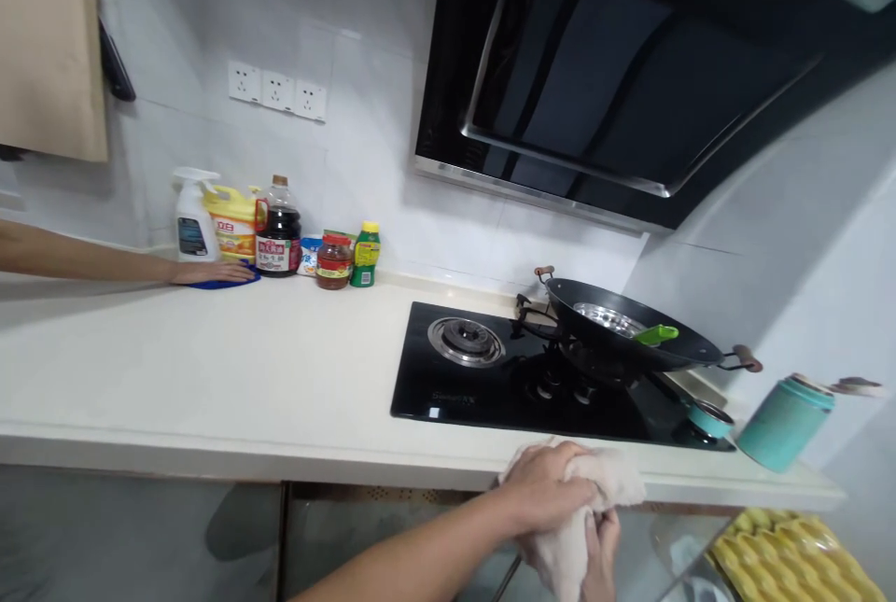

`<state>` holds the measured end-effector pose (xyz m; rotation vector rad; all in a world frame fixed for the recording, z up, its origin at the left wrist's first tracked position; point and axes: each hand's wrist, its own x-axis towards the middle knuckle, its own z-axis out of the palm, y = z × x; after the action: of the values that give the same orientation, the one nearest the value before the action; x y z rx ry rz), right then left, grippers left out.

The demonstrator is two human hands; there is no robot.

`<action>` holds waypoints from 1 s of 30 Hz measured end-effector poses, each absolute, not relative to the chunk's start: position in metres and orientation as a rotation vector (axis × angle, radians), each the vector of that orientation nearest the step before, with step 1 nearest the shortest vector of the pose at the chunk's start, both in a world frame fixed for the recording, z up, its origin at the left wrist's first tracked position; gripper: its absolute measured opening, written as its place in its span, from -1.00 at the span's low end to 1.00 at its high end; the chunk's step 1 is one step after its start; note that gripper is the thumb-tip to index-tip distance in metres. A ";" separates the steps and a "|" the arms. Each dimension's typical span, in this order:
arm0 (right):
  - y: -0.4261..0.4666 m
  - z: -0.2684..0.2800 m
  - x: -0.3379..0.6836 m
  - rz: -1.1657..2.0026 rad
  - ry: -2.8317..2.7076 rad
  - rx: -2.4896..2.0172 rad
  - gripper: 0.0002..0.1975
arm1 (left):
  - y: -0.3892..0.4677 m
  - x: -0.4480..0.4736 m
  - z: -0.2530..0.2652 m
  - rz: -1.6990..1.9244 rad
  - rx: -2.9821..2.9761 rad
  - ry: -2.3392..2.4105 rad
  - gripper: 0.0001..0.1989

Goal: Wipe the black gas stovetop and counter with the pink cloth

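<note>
A pale, crumpled cloth (570,551) is bunched between my two hands, at the counter's front edge before the stove. My left hand (550,490) grips it from above, fingers curled into the fabric. Lower down, my right hand (602,546) holds its hanging part, with some fingers hidden behind the folds. Just beyond my hands lies the black glass gas stove (448,378). On it, a large wok (679,331) holds a metal steamer plate (606,315) and something with a green handle (656,335).
At the far left, another person's hand (210,273) presses a blue cloth (224,283) on the white counter (210,359). Bottles and jars, including soy sauce (278,233), line the wall. A teal canister (788,425) stands right of the stove. The range hood (595,70) hangs above.
</note>
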<state>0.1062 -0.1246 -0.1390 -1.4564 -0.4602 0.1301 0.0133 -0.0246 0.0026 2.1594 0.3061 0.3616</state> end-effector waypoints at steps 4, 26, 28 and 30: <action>-0.140 -0.107 0.127 0.045 -0.535 -1.489 -0.22 | -0.043 0.023 -0.004 0.356 1.973 0.163 -0.43; -0.098 -0.025 0.188 -0.403 -1.400 -2.361 -0.41 | 0.216 -0.180 0.045 0.606 2.414 0.876 -0.47; -0.088 -0.012 0.164 -0.303 -1.504 -2.320 -0.43 | 0.224 -0.176 0.050 0.578 2.420 0.857 -0.48; -0.074 0.004 0.138 -0.166 -1.610 -2.278 -0.46 | 0.231 -0.166 0.052 0.564 2.418 0.831 -0.49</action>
<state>0.1384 -0.0743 0.0044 -2.2777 -1.6105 -0.1664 -0.1663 0.2309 0.0517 2.4181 0.8310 0.5645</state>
